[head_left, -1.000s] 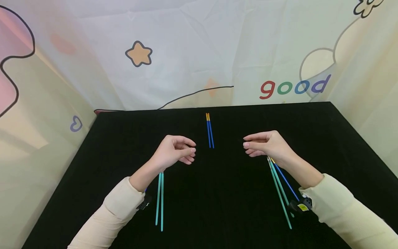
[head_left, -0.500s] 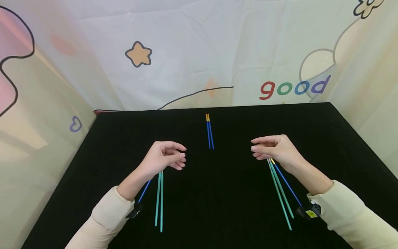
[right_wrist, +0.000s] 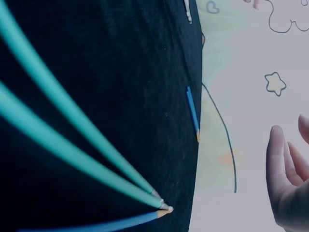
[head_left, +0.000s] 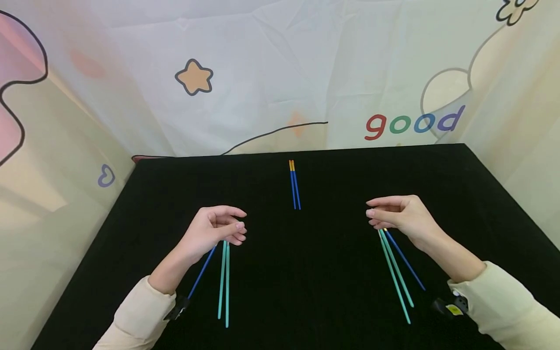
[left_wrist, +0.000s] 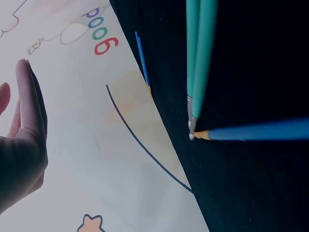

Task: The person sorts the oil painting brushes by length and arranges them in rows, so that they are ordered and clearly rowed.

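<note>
Head view: hands [head_left: 213, 228] [head_left: 400, 215] near teal sticks [head_left: 227, 287] [head_left: 394, 276]

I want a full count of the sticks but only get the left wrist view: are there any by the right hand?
Observer: Yes. Below the right hand in the head view lie two teal sticks and one blue stick, fanned out, their tips meeting or nearly so.

Operator: I can't see that hand's grip. Is it holding another one?

Observer: It doesn't look like it: no stick shows in its fingers, and the right wrist view shows them apart from those three.
</note>
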`<action>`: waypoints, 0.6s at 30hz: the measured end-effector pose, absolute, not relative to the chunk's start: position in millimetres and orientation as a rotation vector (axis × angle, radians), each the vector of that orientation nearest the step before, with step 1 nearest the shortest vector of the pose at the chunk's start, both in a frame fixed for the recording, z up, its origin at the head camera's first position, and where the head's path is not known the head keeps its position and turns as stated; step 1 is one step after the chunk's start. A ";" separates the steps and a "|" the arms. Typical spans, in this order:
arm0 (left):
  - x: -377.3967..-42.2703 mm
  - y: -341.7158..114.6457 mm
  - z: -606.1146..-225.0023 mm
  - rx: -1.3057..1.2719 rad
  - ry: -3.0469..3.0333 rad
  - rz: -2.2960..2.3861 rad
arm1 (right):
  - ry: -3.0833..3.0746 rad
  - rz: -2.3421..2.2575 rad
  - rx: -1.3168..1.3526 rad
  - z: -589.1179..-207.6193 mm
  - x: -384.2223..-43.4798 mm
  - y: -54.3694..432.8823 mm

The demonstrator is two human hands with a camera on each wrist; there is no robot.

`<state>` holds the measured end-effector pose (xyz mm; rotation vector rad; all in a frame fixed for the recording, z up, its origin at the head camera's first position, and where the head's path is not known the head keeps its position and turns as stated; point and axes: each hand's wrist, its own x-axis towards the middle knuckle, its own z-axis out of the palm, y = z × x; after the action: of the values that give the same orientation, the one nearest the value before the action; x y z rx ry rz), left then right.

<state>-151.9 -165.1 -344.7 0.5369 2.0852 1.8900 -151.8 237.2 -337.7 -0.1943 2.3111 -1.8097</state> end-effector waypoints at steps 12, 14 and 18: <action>-139.8 -185.0 -359.6 0.556 2.143 1.972 | 2.435 -1.751 -0.153 -349.5 -143.9 251.8; -137.8 -187.5 -361.0 0.533 2.170 1.978 | 2.455 -1.736 -0.148 -351.4 -142.9 255.2; -134.2 -193.4 -362.4 0.501 2.213 1.973 | 2.512 -1.684 -0.116 -354.0 -140.4 260.9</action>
<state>-134.2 -193.4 -362.4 0.5014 2.2129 1.9734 -140.4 260.9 -354.0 -0.1159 2.5120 -1.6837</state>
